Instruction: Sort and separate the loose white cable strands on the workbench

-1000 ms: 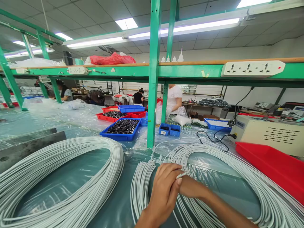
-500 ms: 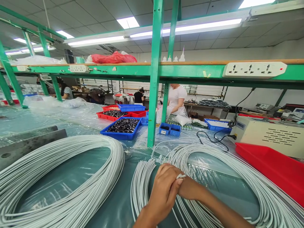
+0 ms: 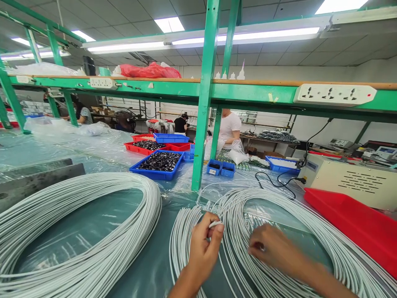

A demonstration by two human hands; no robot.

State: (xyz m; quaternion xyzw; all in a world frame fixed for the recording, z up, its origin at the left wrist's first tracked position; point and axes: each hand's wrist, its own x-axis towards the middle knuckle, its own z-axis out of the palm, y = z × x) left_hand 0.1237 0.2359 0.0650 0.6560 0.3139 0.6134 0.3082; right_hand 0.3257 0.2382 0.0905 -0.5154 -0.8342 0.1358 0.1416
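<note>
A: Your left hand [image 3: 202, 248] is at 6 o'clock, thumb & fingers pinched on a white wire end [image 3: 214, 224], tip poking out twd 1 o'clock. Looks held up off the pile so one strand stays apart from the rest

B: And the right?

A: Right hand [image 3: 273, 249] sits at 5 o'clock, palm down, fingers curled onto the strands of the right wire coil [image 3: 313, 223]. Can't tell if you've actually got a strand gripped or just press on them. My guess: it pins the loops so they don't slide

B: Where's that coil vs the other stuff?

A: Flat on the plastic-covered table [image 3: 102, 231], both hands on its near-left arc. The bigger left wire coil [image 3: 102, 198] lies at 9 o'clock, apart, untouched. Red tray [image 3: 356, 223] at 3 o'clock just beside the right coil's rim. Beige machine [image 3: 350, 184] behind it, 2 o'clock. Blue tray [image 3: 159, 164] of dark parts at 11-12, past the green post [image 3: 201, 124]. Another person in a white shirt [image 3: 229, 126] stands beyond, 12 o'clock
</note>
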